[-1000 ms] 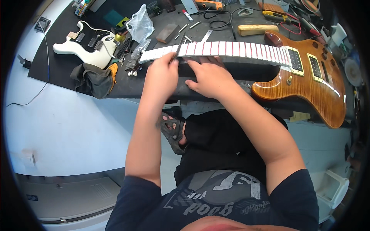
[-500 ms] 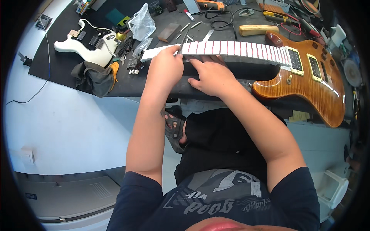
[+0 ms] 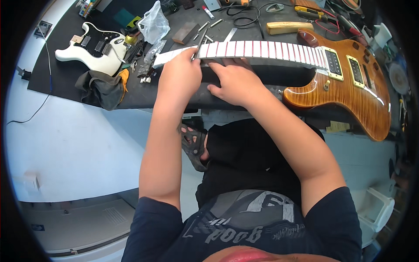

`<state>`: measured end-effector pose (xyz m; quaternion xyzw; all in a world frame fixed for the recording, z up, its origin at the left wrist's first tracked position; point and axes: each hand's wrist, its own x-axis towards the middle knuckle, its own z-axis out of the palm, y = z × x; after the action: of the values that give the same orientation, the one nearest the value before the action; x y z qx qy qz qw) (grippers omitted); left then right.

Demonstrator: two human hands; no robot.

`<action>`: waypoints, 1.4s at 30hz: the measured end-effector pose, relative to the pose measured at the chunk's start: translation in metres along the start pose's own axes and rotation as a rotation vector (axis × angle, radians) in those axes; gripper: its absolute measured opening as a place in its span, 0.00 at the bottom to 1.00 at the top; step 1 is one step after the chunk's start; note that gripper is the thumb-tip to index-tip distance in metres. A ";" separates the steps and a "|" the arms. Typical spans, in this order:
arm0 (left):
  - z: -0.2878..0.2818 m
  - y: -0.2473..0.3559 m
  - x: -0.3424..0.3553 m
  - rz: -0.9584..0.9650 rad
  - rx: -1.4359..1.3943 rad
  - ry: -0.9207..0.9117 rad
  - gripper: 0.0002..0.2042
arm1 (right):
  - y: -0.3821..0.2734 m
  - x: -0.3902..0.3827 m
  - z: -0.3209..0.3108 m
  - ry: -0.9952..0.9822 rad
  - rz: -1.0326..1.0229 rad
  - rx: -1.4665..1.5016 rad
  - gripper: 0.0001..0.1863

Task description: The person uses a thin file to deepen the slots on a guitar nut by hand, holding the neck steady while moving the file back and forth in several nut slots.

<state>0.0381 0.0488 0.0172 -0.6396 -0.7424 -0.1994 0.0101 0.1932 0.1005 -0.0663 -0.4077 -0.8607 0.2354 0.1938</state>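
Observation:
An amber flame-top electric guitar (image 3: pixel 358 109) lies across the dark workbench, its neck (image 3: pixel 262 50) running left with white strips between reddish fret lines. My left hand (image 3: pixel 179 74) is closed on a thin dark metal tool (image 3: pixel 201 43), probably a file, lying crosswise over the fretboard toward its left end. My right hand (image 3: pixel 235 83) is at the near side of the neck, thumb spread and fingers apart, with fingertips touching the neck's edge and partly hidden under it.
A white guitar body (image 3: pixel 74 56), grey cloth (image 3: pixel 98 89), plastic bag (image 3: pixel 152 24) and small parts lie at left. Behind the neck are a block (image 3: pixel 185 32), metal rods (image 3: pixel 216 24), a wooden piece (image 3: pixel 288 28), cables and hand tools. The bench's near edge (image 3: pixel 139 107) runs above my legs.
My left hand and the tool shifted slightly right along the neck, then stayed about there relative to it. The whole view has since shifted a little; my right hand stays at the neck.

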 end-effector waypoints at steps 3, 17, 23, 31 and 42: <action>0.001 0.015 -0.052 -0.066 -0.158 -0.110 0.19 | 0.032 -0.005 0.015 0.056 0.034 -0.013 0.39; 0.006 -0.006 0.015 0.012 0.001 -0.121 0.20 | -0.030 -0.147 -0.020 -0.382 -0.726 0.955 0.41; -0.008 -0.001 -0.058 -0.016 -0.081 -0.082 0.20 | -0.028 -0.227 -0.015 -0.733 -0.861 1.093 0.47; 0.007 -0.009 -0.008 0.098 -0.037 -0.004 0.19 | -0.009 -0.076 -0.003 0.040 0.058 1.554 0.28; 0.022 -0.004 -0.081 0.026 -0.198 -0.026 0.24 | 0.031 0.010 0.035 0.370 0.137 1.992 0.17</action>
<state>0.0540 -0.0213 -0.0263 -0.6496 -0.7107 -0.2633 -0.0605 0.1879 0.1170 -0.1106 -0.1393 -0.2043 0.7896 0.5616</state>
